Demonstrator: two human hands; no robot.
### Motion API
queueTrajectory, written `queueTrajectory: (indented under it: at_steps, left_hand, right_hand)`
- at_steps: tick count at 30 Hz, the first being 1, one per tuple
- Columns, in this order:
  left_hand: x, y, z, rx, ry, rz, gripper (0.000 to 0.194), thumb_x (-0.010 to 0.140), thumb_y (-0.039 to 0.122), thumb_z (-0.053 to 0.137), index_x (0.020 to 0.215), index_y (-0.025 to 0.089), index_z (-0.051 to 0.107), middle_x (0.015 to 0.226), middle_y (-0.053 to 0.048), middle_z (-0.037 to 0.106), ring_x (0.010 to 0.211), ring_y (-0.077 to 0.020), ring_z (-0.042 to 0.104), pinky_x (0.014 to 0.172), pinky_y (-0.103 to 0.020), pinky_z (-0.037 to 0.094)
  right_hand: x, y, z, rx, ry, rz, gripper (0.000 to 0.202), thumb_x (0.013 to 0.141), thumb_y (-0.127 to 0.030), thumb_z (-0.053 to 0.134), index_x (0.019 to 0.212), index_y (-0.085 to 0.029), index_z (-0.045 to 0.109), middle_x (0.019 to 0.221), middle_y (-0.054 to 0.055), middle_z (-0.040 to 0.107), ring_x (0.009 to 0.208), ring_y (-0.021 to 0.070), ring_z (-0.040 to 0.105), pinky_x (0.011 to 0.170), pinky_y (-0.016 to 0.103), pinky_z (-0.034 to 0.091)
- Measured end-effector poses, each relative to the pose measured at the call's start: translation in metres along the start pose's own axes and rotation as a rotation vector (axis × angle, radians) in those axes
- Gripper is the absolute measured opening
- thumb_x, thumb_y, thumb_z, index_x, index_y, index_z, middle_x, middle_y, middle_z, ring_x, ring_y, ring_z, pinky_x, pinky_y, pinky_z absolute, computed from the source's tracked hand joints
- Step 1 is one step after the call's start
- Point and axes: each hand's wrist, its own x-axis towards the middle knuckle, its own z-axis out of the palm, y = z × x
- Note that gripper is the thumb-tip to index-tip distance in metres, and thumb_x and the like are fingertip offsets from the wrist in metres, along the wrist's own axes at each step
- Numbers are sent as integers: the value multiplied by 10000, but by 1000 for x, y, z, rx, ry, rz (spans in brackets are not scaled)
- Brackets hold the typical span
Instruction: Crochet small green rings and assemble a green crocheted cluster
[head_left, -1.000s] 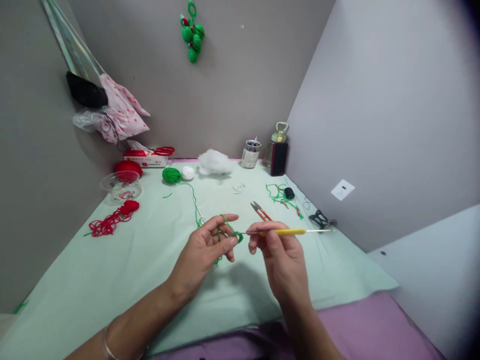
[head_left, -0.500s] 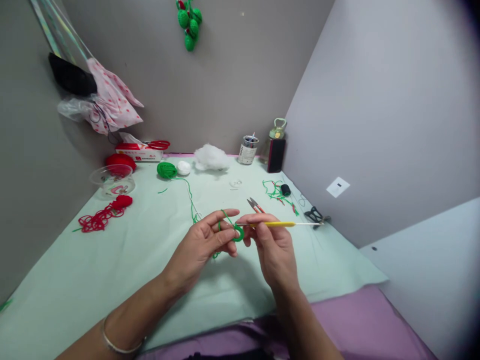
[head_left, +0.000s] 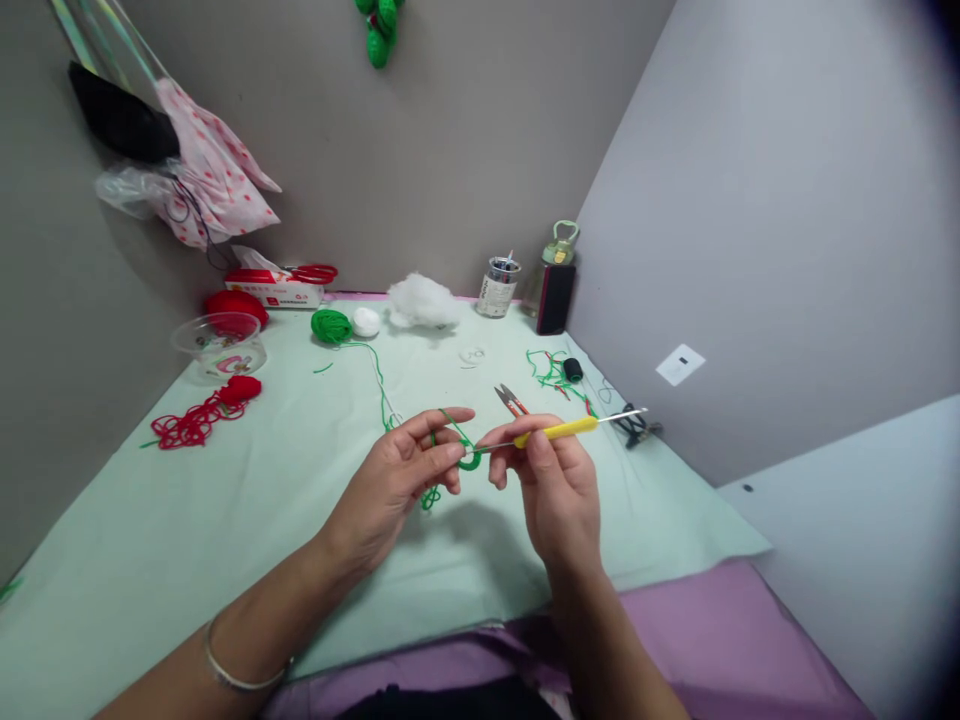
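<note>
1. Left grip (head_left: 386, 482) is pinching green crochet ring (head_left: 471, 464), yarn crossing index finger.
2. Right grip (head_left: 561, 492) is grasping yellow-handled crochet hook (head_left: 559, 431), tip meeting ring.
3. Thread snips (head_left: 511, 401) are lying on counter (head_left: 187, 560), beyond right grip.
4. Green yarn ball (head_left: 331, 326) is sitting farther back.

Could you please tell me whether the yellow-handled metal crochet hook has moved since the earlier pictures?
Yes, the hook has tilted: its free end now points higher against the black-handled metal scissors.
</note>
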Motion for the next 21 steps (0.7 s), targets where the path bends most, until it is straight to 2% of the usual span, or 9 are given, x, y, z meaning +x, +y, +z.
queueTrajectory:
  at_steps: [2,4,7,9,11,14,16,18,21]
  left_hand:
    - [-1,-2,0,34,8,35,360,840,273,770,1189,212,708,874,22,590,657,-86,563,675,-265,438]
    - [-1,-5,1,36,3,53,423,833,273,781,1238,209,677,804,36,578,646,-87,560,656,-249,428]
    - [0,-7,2,-85,-38,-15,492,835,278,782,1297,181,642,715,51,545,590,-63,492,595,-214,407]
    - [1,-7,2,-175,-64,-94,482,845,266,772,1296,150,646,679,58,509,553,-46,428,553,-191,390]
    - [2,-7,2,-211,-68,-128,444,850,240,766,1270,136,664,705,50,517,535,-30,395,524,-177,377]
    - [1,-8,2,-151,-43,-71,420,852,230,766,1258,178,675,804,36,555,539,-18,444,530,-179,395]
    - [0,-11,4,-71,-17,9,448,842,235,779,1275,223,666,835,42,563,547,-24,505,551,-192,415]
    - [-1,-16,6,-18,7,75,498,837,235,788,1314,257,645,848,47,580,551,-31,540,564,-199,424]
    - [-1,-20,9,-32,-3,71,536,855,249,775,1368,243,617,776,47,590,541,-37,529,555,-191,415]
  right_hand:
    - [-5,1,-2,-242,-10,-167,203,1037,-228,464,1039,-225,666,936,42,739,670,129,652,622,291,557]
    - [-11,5,-3,-567,-56,-432,233,997,-145,521,1126,-238,691,1008,60,737,819,160,696,715,312,585]
    - [-18,13,-1,-849,-70,-742,354,920,-68,624,1209,-254,709,1127,93,716,998,204,692,801,328,597]
    - [-18,14,0,-776,-15,-699,352,923,-66,617,1194,-266,718,1112,87,707,969,197,689,791,332,597]
    - [-14,11,1,-543,39,-495,273,963,-105,564,1122,-255,727,1006,64,705,845,171,682,738,329,591]
    - [-6,5,-1,-163,68,-186,218,1016,-198,497,1009,-219,713,874,39,683,665,133,638,617,299,568]
    - [-4,4,-1,-111,42,-125,215,1022,-227,498,990,-216,710,861,34,673,639,125,627,587,287,559]
    - [-6,7,1,-293,17,-223,187,996,-195,547,1013,-233,729,906,43,674,733,146,657,647,302,575]
    - [-12,13,4,-665,43,-559,284,928,-99,632,1108,-283,751,1050,69,687,935,191,672,775,341,582]
